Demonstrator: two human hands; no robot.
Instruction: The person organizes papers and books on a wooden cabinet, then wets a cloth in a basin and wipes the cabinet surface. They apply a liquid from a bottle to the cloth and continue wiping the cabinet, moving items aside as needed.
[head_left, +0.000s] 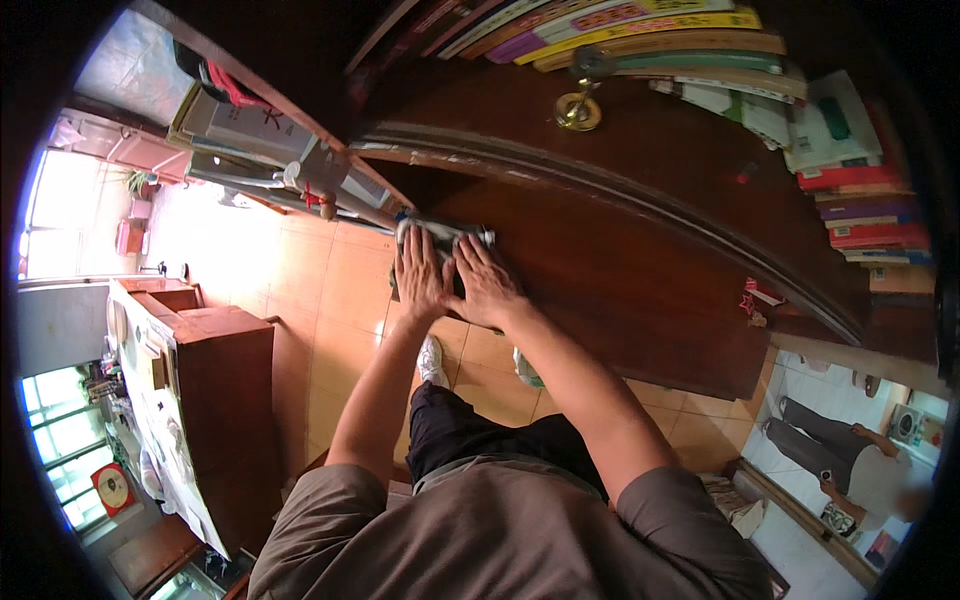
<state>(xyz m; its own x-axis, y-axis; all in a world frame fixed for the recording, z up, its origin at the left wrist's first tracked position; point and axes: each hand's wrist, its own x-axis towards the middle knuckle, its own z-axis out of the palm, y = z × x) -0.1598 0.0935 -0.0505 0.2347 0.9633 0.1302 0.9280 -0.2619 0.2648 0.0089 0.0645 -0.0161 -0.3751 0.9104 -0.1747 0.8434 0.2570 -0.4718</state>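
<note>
My left hand (421, 276) lies flat, fingers stretched out, on a crumpled white and dark cloth (442, 227). Beside it my right hand (484, 281) also rests palm down on the cloth, its thumb close to the left hand's. Both hands cover much of the cloth, so its full shape is hidden. Beneath is the left end of a dark brown wooden desktop (622, 292), which runs off to the right. Neither hand has its fingers curled around anything that I can see.
Behind the desktop, a raised wooden shelf (480, 101) carries rows of books (645, 34) and a small brass-coloured ornament (577, 111). A star-shaped trinket (747, 300) sits near the right end. A wooden cabinet (225, 375) stands left. A person (840, 457) is beyond the doorway at right.
</note>
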